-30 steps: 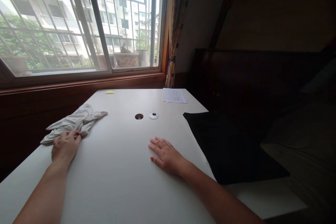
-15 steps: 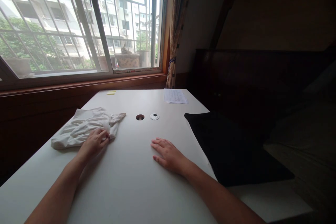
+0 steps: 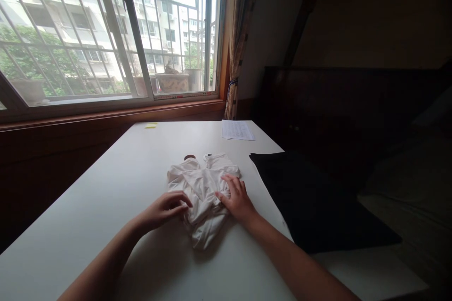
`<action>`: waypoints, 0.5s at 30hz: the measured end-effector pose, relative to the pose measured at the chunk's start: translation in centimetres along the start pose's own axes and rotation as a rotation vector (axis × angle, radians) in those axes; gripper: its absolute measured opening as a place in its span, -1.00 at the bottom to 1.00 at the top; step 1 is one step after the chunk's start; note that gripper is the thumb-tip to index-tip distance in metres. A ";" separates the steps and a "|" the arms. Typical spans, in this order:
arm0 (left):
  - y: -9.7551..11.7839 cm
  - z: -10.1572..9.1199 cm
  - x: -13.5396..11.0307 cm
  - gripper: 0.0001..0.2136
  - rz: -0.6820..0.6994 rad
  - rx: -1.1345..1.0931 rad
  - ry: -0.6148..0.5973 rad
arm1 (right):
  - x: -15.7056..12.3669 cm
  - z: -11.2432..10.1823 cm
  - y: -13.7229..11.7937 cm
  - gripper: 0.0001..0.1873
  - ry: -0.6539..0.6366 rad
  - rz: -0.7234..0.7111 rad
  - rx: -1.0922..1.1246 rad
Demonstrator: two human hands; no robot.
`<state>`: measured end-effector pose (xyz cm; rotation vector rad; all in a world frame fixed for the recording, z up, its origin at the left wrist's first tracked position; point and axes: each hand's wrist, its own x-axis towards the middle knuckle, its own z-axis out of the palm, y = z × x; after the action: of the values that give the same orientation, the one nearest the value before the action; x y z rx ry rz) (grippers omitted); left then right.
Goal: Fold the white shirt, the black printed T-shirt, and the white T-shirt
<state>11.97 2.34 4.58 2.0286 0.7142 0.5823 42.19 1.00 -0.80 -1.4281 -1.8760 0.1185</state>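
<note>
A crumpled white garment (image 3: 203, 181) lies bunched on the white table (image 3: 106, 188), in front of me. Its exact kind cannot be made out among the folds. My left hand (image 3: 167, 209) is at the garment's left edge, with thumb and fingertips closed together on the fabric. On the garment's right side rests my right hand (image 3: 238, 200), its fingers spread over the cloth and its thumb apart. The garment partly covers a round hole (image 3: 189, 156) in the tabletop and most of a second round fitting beside it.
Folded black cloth (image 3: 310, 202) lies along the table's right side. Printed paper sheets (image 3: 237, 130) sit at the far edge, and a yellow slip (image 3: 151, 125) is at the far left corner. Beyond are a barred window (image 3: 106, 33) and a tied curtain (image 3: 233, 80).
The white garment has moved from the left side of the table to the middle, together with my left hand. My right hand has shifted slightly right and onto the garment.
</note>
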 end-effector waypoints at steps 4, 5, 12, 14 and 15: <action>-2.6 0.0 0.2 -0.72 0.116 0.313 0.308 | 0.1 -0.2 0.0 -0.45 -0.100 -0.044 0.120; -3.0 0.0 0.2 -0.69 0.133 0.398 0.333 | 0.1 -0.4 -0.2 -0.44 -0.132 -0.063 0.160; -4.9 -0.2 0.1 -0.47 0.081 0.619 0.258 | 0.2 -1.2 -1.4 -0.37 -0.207 -0.141 0.314; -5.2 -0.4 0.0 -0.58 0.045 0.622 0.242 | 0.1 -1.1 -1.5 -0.32 -0.176 -0.092 0.302; -5.2 -0.5 -0.1 -0.68 0.037 0.626 0.230 | 0.1 -1.1 -1.5 -0.29 -0.157 -0.056 0.287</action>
<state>10.22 4.90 0.33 2.5763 1.1009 0.6794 41.67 0.16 0.74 -1.1978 -1.9324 0.4648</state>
